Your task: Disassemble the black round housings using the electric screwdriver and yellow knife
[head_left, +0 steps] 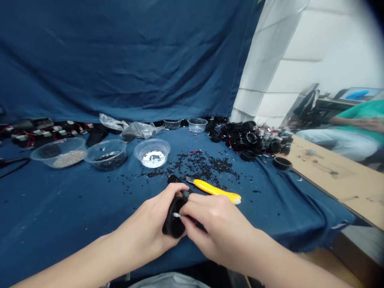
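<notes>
My left hand [159, 216] is closed around a round black plastic part [174, 224], held above the front of the blue-covered table. With thumb and forefinger pinched together, my right hand [208, 220] grips a small white piece [177, 215] at the face of that part. How far the white piece sits in the part is hidden by the fingers. Just beyond my hands lies a yellow utility knife [214, 190] with its blade showing. A dark handle-like object [174, 179] is partly hidden behind my left hand.
Small black pieces [207, 166] are scattered beyond the knife. Clear bowls stand behind: one with white bits [153, 159], one with black parts [109, 158], one with beige pieces [67, 158]. Black housings [243, 138] pile at back right. A person in green [363, 120] sits beyond the cardboard [339, 172].
</notes>
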Tool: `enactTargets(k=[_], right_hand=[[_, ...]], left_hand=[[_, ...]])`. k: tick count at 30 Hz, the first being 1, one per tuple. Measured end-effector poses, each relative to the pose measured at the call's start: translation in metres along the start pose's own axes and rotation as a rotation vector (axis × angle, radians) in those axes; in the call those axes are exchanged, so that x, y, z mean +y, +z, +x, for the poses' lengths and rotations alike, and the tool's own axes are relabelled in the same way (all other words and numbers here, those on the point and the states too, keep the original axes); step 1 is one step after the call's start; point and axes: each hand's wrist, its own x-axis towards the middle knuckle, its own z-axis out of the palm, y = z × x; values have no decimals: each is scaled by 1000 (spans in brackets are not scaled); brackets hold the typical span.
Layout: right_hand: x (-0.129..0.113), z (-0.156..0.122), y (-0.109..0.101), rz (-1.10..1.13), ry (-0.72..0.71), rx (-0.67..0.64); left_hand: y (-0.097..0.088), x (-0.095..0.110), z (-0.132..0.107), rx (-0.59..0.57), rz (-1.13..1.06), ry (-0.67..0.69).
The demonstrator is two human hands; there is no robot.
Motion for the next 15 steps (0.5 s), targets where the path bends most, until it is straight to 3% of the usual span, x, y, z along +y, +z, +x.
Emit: enactTargets(k=[6,15], right_hand=[[-11,12,-12,-36,-59,-107],[-3,10,0,46,-45,22]], left_hand=[[-12,4,-8,-42,6,26],[-13,8,-11,-56,-54,5]])
